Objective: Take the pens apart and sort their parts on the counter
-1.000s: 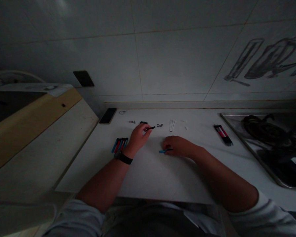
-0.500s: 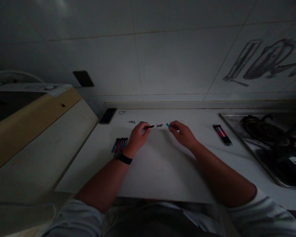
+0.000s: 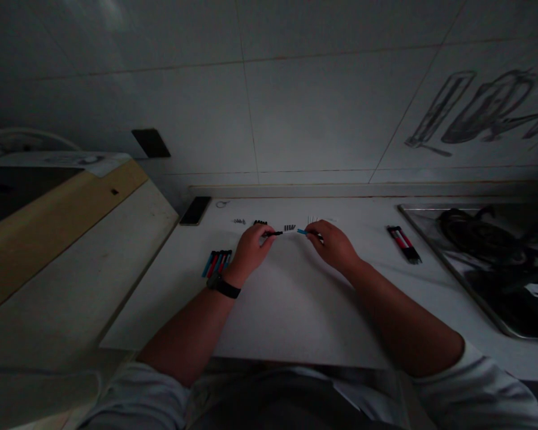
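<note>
My left hand (image 3: pixel 253 243) pinches a small black pen part (image 3: pixel 276 233), with a thin pale piece jutting from its right end. Facing it, my right hand (image 3: pixel 334 243) grips a blue pen barrel (image 3: pixel 302 231) between thumb and fingers. A narrow gap seems to separate the two parts. Just behind them lies a row of small dark pieces (image 3: pixel 289 227). Beyond my left fingers are more black pieces (image 3: pixel 260 222) and several tiny spring-like parts (image 3: pixel 239 221). Thin white sticks (image 3: pixel 312 218) lie behind my right hand. Blue and red barrels (image 3: pixel 216 263) sit beside my left wrist.
A bundle of red and black pens (image 3: pixel 403 243) lies to the right, near a metal-rimmed stove (image 3: pixel 452 278). At the back left of the white table (image 3: pixel 296 310) is a phone (image 3: pixel 196 211). A tiled wall (image 3: pixel 314 119) closes off the back.
My right hand has turned the blue barrel to nearly level and brought it left, closer to the black part. The left hand's black part has tipped slightly and shifted right.
</note>
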A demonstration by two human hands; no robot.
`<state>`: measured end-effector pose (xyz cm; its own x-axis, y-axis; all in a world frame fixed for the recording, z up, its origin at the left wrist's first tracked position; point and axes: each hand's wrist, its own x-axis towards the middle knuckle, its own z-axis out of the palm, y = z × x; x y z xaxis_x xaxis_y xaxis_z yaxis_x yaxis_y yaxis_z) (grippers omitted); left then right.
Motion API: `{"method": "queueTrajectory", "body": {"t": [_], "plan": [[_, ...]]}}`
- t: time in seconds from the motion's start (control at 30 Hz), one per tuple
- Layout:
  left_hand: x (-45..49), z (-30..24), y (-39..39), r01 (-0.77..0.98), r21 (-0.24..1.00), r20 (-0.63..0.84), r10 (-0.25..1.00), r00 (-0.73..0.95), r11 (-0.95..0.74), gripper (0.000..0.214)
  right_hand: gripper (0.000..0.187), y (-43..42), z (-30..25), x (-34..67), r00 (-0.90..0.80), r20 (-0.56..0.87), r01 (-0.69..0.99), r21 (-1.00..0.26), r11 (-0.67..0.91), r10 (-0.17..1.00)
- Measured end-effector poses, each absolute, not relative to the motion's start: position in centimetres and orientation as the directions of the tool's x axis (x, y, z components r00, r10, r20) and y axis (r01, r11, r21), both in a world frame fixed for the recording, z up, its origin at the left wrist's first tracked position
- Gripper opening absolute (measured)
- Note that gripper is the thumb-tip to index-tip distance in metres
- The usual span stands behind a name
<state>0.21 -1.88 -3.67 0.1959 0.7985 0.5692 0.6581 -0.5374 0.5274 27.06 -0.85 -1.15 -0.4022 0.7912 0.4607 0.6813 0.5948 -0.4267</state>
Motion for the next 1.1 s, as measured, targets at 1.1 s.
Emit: {"method": "queueTrajectory", "body": {"t": [1.1], "plan": [[0.9, -3.0, -2.5, 0.641, 0.541, 0.388, 0.838, 0.385, -0.545, 0.014, 0.017, -1.8, -1.6, 25.9, -0.596, 0.454, 0.63, -0.248, 0.736, 0.662]]}}
